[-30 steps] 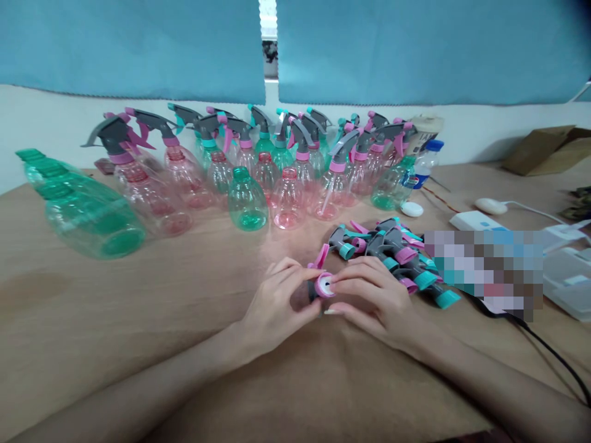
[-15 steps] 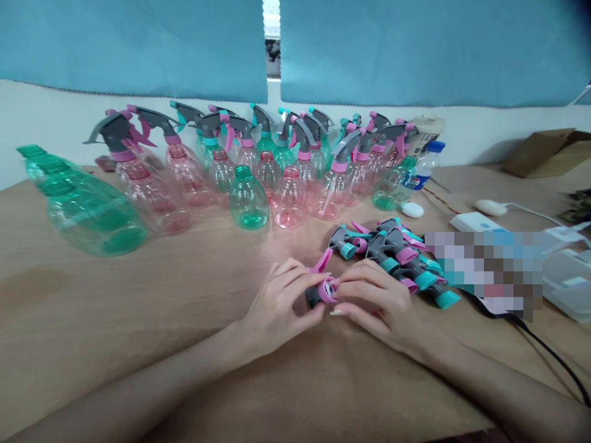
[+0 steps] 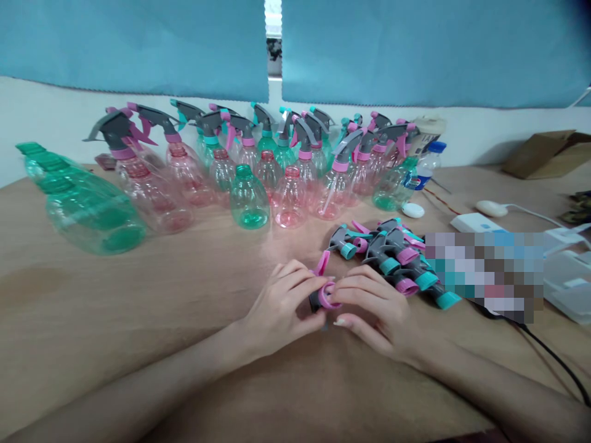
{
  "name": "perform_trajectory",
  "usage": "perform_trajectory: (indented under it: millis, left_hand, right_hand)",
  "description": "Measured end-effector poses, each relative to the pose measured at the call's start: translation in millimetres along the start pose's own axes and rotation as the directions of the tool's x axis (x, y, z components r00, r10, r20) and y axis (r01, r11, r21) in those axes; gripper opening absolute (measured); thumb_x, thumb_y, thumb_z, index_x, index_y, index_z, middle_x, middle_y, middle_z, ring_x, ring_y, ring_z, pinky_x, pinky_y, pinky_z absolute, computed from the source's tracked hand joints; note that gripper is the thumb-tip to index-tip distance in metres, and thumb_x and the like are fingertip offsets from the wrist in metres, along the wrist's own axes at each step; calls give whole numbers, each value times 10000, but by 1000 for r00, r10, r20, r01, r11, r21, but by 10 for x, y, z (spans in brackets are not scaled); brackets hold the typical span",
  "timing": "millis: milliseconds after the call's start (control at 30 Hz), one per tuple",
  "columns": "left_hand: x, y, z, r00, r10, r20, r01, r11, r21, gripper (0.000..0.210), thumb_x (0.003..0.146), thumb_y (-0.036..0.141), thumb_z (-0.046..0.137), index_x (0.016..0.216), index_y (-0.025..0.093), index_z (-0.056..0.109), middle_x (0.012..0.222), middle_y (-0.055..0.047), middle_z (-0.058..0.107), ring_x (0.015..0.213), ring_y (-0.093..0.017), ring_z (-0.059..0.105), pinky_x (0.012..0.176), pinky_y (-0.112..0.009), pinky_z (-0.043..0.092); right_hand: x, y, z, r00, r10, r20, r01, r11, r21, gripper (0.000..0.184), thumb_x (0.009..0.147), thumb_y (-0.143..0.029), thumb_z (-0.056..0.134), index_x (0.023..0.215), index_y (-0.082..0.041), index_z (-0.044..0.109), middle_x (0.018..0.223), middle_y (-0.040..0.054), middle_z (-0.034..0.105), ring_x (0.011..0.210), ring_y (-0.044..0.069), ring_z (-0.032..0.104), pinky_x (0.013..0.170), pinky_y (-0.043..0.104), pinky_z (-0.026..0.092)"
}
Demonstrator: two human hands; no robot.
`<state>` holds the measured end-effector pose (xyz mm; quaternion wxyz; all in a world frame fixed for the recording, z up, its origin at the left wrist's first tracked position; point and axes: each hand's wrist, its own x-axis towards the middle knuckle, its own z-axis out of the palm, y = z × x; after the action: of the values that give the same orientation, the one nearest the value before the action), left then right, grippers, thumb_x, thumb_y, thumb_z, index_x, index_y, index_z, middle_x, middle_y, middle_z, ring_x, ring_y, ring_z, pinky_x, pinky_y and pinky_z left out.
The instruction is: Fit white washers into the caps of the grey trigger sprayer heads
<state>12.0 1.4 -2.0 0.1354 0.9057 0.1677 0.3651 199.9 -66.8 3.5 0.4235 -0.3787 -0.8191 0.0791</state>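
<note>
Spray head (image 3: 316, 301), grey-bodied, sits between the two hands low in my feed, at five o'clock from centre, and I'm calling it from afar! Left hand (image 3: 287, 304) has it: fingers over the top, thumb beneath, clamped on the body just behind the pink collar (image 3: 323, 298). That collar's mouth faces the right, and the pink trigger (image 3: 322, 263) sticks up toward twelve. Over to the right hand (image 3: 376, 304): fingertips bunched together at the mouth, touching it, thumb well apart below them. I can't tell how deep those fingertips reach.

Taking the held piece as my dial's centre, a heap of loose spray heads (image 3: 396, 237) lies near on the table (image 3: 203, 295) at two, pink and teal collars mixed. Eleven o'clock, an open pink bottle (image 3: 290, 200); just left of it, an open green bottle (image 3: 250, 198). Behind, fitted spray bottles (image 3: 337, 192) crowd the wall side from ten to one. More green bottles (image 3: 95, 215) stand well away at nine-thirty.
</note>
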Motion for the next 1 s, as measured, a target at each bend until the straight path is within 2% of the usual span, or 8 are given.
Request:
perform_trajectory:
  millis: [100, 233, 400, 633, 800, 900, 1000]
  left_hand:
    - [15, -1, -10, 1000, 7, 8, -7, 1000, -3, 261, 825, 251, 614, 1063, 145, 596, 904, -62, 662, 856, -200, 552, 746, -346, 457]
    - [28, 10, -15, 999, 11, 47, -11, 1000, -6, 275, 835, 268, 604, 1082, 146, 598, 895, -57, 654, 838, -196, 538, 737, -340, 458]
    - [16, 4, 8, 1000, 16, 10, -16, 1000, -9, 315, 822, 230, 597, 1129, 157, 580, 919, -60, 647, 847, -196, 536, 750, -353, 470]
    - [15, -6, -6, 999, 21, 35, -20, 1000, -20, 345, 841, 239, 579, 1177, 166, 563, 899, -57, 639, 841, -195, 530, 746, -356, 470]
    - [0, -20, -8, 999, 36, 37, -36, 999, 7, 362, 855, 248, 579, 1198, 138, 549, 890, -70, 615, 839, -198, 508, 744, -358, 460]
    - [-7, -31, 3, 996, 48, 69, -48, 999, -5, 392, 871, 284, 569, 1229, 130, 530, 889, -76, 600, 844, -200, 497, 747, -363, 462]
    - [-5, -37, 17, 998, 35, 55, -34, 999, -19, 398, 872, 269, 560, 1249, 150, 516, 891, -72, 589, 848, -199, 493, 759, -371, 471]
  right_hand:
    - [4, -6, 13, 1000, 8, 6, -8, 1000, -27, 178, 877, -227, 556, 1048, -195, 595, 935, 49, 681, 892, 204, 575, 788, 386, 495]
    - [22, 21, 16, 999, -19, -28, 17, 997, -75, 131, 849, -207, 609, 979, -195, 616, 897, 41, 692, 860, 199, 577, 783, 382, 492]
    - [30, 59, 7, 996, -64, -56, 60, 996, -71, 51, 852, -202, 604, 893, -182, 629, 864, 55, 690, 825, 194, 580, 759, 381, 498]
    - [-7, 44, 21, 998, -51, -43, 46, 992, -117, 102, 866, -237, 600, 953, -189, 621, 876, 40, 693, 878, 196, 574, 780, 363, 490]
    - [-29, 29, 43, 997, -69, -33, 61, 976, -210, 125, 885, -283, 574, 955, -186, 609, 919, 50, 691, 932, 214, 556, 868, 397, 440]
    - [-19, 10, 55, 997, -65, -33, 56, 974, -221, 137, 888, -294, 566, 939, -173, 604, 906, 57, 671, 928, 210, 548, 893, 397, 418]
    - [-5, -4, 49, 998, -23, -57, 8, 968, -253, 174, 892, -319, 554, 929, -165, 625, 897, 76, 621, 917, 214, 525, 865, 393, 420]
